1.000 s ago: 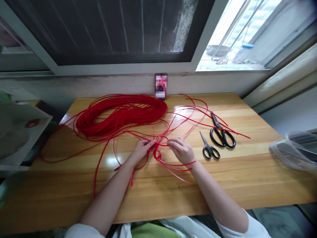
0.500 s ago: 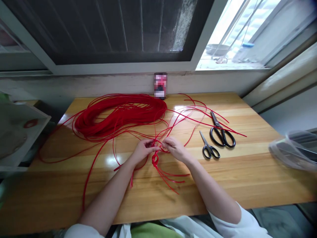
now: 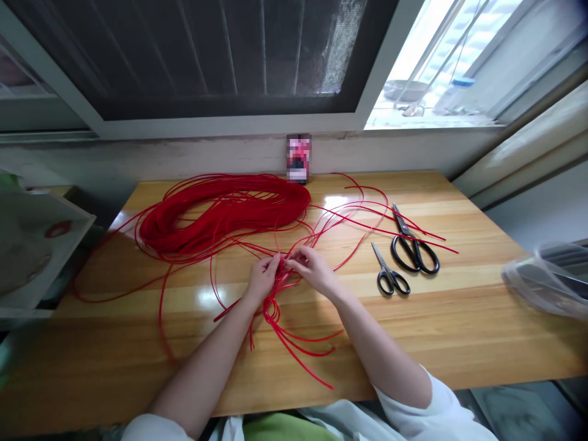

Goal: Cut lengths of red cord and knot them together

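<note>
Both forearms angle in over the near edge of the desk (image 3: 413, 331), and the left hand (image 3: 264, 278) and right hand (image 3: 315, 269) nearly meet at the fingertips, each grip pinched closed on strands of red cord (image 3: 281, 272). Below the hands, the cord's small loop (image 3: 271, 312) sits lower and further left than a moment ago, and its loose ends now trail closer to the near edge. Small scissors (image 3: 390, 278) and large scissors (image 3: 414, 254) lie right of the hands, well apart from them. Farther off, the cord's big coil (image 3: 220, 214) lies left of a blurred packet (image 3: 298, 159).
</note>
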The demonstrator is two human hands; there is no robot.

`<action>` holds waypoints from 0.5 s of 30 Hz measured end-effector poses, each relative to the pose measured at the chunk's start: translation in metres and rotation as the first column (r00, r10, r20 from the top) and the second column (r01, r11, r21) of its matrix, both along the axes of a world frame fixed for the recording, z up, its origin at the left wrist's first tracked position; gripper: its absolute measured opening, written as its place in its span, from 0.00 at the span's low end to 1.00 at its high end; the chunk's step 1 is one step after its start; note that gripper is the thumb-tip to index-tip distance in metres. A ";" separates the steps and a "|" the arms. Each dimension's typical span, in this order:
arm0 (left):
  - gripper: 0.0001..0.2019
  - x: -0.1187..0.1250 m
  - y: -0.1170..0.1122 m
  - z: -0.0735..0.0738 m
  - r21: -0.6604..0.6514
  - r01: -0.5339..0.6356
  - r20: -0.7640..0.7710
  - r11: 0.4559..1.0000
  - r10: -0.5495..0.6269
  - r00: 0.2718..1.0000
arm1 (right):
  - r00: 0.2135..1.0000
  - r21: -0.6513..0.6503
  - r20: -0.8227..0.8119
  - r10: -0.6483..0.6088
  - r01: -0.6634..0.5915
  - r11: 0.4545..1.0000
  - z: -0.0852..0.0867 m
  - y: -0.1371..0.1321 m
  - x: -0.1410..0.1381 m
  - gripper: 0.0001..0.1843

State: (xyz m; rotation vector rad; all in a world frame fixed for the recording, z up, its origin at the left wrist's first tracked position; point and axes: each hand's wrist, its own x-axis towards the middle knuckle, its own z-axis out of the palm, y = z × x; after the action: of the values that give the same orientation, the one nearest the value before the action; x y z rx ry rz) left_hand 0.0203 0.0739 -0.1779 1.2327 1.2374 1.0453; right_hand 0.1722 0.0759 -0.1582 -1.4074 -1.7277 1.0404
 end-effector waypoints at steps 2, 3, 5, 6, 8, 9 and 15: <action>0.21 0.000 -0.001 -0.004 -0.003 -0.034 -0.025 0.999 0.034 0.999 | 0.984 0.130 0.136 -0.112 0.094 0.987 0.003 -0.009 0.002 0.13; 0.21 0.000 -0.001 -0.006 -0.007 -0.043 -0.028 0.999 0.043 0.999 | 0.972 0.162 0.188 -0.141 0.111 0.981 0.005 -0.014 0.004 0.12; 0.21 0.001 -0.002 -0.010 -0.004 -0.053 -0.026 0.999 0.053 0.998 | 0.955 0.163 0.265 -0.134 0.093 0.982 0.007 -0.023 0.007 0.09; 0.20 0.001 -0.002 -0.011 0.003 -0.055 -0.025 0.998 0.055 0.998 | 0.951 0.153 0.287 -0.115 0.073 0.986 0.007 -0.026 0.008 0.08; 0.20 0.002 -0.003 -0.011 0.014 -0.070 -0.018 0.997 0.070 0.997 | 0.955 0.139 0.286 -0.083 0.045 0.989 0.004 -0.030 0.010 0.08; 0.20 0.002 -0.003 -0.011 0.012 -0.072 -0.009 0.997 0.072 0.997 | 0.964 0.132 0.256 -0.069 0.036 0.991 0.001 -0.030 0.010 0.08; 0.18 -0.002 -0.005 0.005 0.146 0.078 -0.091 0.986 -0.065 0.994 | 0.997 0.048 -0.066 0.035 -0.032 0.998 -0.016 -0.019 0.007 0.08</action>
State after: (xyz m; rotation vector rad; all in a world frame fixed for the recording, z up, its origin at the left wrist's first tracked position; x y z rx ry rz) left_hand 0.0178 0.0687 -0.1734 1.4405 1.1882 1.0570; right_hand 0.1787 0.0574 -0.1737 -1.3044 -1.7215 1.0470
